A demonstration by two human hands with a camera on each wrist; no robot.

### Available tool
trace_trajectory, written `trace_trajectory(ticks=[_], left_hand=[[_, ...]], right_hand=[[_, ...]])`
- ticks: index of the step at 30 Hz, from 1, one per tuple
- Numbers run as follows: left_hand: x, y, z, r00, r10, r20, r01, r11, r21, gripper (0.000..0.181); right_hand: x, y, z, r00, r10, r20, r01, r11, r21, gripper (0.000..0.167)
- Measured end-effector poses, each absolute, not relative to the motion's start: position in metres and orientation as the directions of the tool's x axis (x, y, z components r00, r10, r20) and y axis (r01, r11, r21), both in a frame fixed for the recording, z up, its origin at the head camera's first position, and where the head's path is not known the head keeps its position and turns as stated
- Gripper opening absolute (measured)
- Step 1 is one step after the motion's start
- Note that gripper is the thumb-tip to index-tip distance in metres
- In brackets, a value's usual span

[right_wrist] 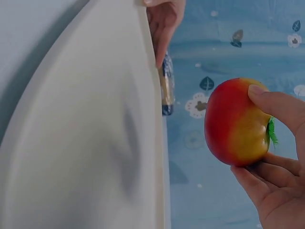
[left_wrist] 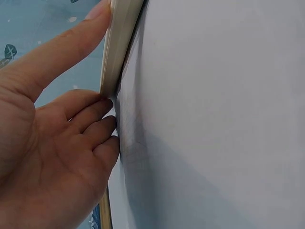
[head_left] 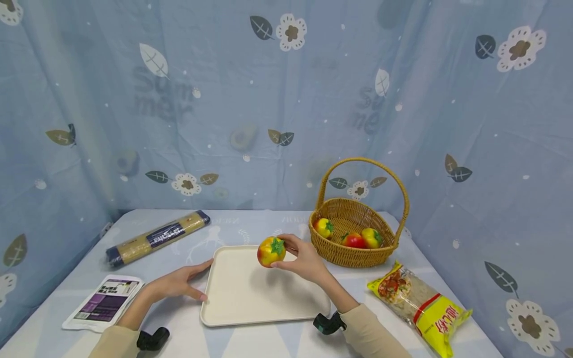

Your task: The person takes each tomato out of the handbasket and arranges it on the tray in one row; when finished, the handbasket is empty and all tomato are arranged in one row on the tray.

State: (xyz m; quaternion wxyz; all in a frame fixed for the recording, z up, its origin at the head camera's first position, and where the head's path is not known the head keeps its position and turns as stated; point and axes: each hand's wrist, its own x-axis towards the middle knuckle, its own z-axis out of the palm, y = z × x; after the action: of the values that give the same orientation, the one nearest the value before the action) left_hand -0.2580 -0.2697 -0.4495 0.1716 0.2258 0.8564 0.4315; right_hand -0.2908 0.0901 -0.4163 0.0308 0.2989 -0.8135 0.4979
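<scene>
Between the thumb and fingers of my right hand is a red-and-yellow fruit with a green leafy top, held above the tray. The right wrist view shows the same fruit from its red side, apart from the tray surface. Beneath it lies a cream rectangular tray on the table. My left hand touches the tray's left edge, its fingers fairly straight and the thumb apart from them. In the left wrist view the left thumb meets the tray rim.
A wicker basket with a tall handle stands back right, holding similar fruits. A yellow food bag lies at the right. At the left are a long noodle packet and a white-and-purple package.
</scene>
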Motion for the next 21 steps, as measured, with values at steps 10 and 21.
trace_trajectory(ticks=[10,21], left_hand=[[-0.259,-0.267,-0.449,-0.85,0.513,-0.118,0.218,0.547,0.808,0.101],[-0.258,-0.268,-0.451,-0.855,0.501,-0.133,0.21,0.57,0.795,0.101]], right_hand=[[-0.288,0.074,-0.425,-0.8,-0.494,0.34,-0.532,0.323,-0.783,0.065],[-0.289,0.052,-0.437,-0.778,-0.575,0.254,-0.542,0.41,-0.734,0.064]])
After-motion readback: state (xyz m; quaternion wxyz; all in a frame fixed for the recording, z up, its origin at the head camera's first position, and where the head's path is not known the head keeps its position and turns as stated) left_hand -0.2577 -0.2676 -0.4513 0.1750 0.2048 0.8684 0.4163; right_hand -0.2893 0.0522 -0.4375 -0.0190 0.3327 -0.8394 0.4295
